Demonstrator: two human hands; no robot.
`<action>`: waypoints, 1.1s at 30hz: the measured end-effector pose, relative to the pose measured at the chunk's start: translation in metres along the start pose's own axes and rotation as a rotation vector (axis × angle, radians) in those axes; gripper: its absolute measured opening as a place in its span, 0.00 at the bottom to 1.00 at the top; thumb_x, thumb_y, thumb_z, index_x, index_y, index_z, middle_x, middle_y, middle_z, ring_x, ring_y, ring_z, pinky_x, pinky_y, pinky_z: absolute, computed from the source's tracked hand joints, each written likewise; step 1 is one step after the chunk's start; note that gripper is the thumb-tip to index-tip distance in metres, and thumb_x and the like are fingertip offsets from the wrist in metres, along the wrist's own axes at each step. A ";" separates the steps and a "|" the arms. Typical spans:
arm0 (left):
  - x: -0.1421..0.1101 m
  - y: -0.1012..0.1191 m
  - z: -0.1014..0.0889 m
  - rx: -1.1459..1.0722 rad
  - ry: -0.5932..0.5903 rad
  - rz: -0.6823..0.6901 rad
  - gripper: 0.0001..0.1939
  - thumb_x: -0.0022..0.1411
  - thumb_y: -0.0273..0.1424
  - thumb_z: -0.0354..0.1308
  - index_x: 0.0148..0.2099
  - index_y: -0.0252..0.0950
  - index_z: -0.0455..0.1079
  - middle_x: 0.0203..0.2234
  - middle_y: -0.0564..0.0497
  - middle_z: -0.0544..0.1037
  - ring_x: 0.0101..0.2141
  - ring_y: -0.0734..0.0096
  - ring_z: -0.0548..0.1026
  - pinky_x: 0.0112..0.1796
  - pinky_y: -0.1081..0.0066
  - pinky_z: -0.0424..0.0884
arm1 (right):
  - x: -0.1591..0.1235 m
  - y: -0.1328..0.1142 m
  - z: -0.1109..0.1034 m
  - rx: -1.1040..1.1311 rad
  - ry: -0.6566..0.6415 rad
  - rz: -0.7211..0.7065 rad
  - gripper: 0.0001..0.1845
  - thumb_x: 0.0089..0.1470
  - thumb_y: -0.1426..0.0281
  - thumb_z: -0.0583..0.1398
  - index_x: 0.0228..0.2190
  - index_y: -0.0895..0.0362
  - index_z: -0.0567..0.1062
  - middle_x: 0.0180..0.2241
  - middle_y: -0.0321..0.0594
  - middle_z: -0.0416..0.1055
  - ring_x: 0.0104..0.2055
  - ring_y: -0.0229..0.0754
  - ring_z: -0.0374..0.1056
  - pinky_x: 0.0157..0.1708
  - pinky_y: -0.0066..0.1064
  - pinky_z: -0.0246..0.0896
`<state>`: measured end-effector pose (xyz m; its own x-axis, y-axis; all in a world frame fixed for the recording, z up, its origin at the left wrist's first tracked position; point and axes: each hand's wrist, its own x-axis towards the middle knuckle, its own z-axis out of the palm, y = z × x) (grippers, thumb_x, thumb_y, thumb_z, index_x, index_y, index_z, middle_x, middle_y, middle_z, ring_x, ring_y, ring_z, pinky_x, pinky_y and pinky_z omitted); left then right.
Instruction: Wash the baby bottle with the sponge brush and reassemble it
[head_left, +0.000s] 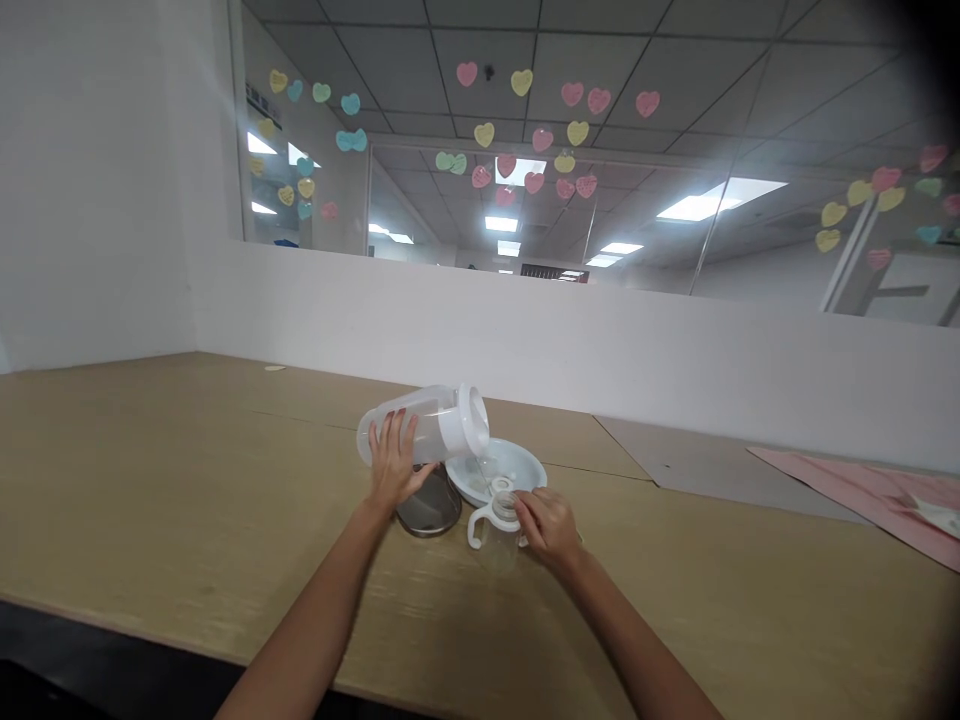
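My left hand [392, 460] is wrapped round a clear plastic jug [427, 425] with a white lid, tipped on its side with the spout to the right. A thin stream of water runs from the spout down into a small clear bottle [501, 520] with white side handles. My right hand [547, 525] grips that bottle from the right and holds it upright on the wooden table [187, 500]. Just behind the bottle sits a pale blue bowl [525, 465]. A round metal container [429, 508] stands under the jug, beside my left wrist.
A white partition wall [600, 350] runs along the table's far edge, with glass and paper hearts above it. A grey mat [697, 465] and a pink cloth [870, 495] lie at the right. The table's near edge drops to dark floor at bottom left.
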<state>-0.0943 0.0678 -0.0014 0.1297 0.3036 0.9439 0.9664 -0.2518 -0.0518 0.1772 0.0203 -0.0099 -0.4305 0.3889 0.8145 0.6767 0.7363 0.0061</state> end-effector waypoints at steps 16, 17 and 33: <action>0.001 -0.001 -0.002 -0.017 0.004 -0.038 0.40 0.50 0.47 0.52 0.58 0.26 0.49 0.55 0.31 0.55 0.57 0.47 0.48 0.53 0.48 0.40 | 0.003 0.001 -0.006 -0.087 0.009 -0.050 0.17 0.56 0.69 0.47 0.24 0.58 0.72 0.16 0.38 0.61 0.20 0.36 0.56 0.23 0.28 0.48; 0.001 0.000 -0.002 -0.023 0.004 -0.039 0.41 0.49 0.47 0.52 0.58 0.25 0.49 0.55 0.31 0.55 0.57 0.47 0.48 0.53 0.48 0.40 | 0.003 0.002 -0.006 -0.093 0.011 -0.055 0.18 0.56 0.68 0.47 0.24 0.58 0.72 0.16 0.38 0.61 0.20 0.35 0.56 0.22 0.28 0.47; -0.001 -0.001 -0.004 -0.091 0.106 0.013 0.45 0.46 0.48 0.54 0.59 0.25 0.44 0.54 0.29 0.55 0.56 0.46 0.51 0.53 0.49 0.46 | 0.005 0.003 -0.011 -0.110 0.041 -0.067 0.15 0.55 0.70 0.48 0.28 0.59 0.73 0.19 0.41 0.68 0.23 0.37 0.62 0.25 0.28 0.55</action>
<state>-0.0963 0.0640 -0.0010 0.1133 0.2020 0.9728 0.9400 -0.3389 -0.0391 0.1835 0.0184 0.0006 -0.4533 0.3165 0.8333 0.7098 0.6936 0.1228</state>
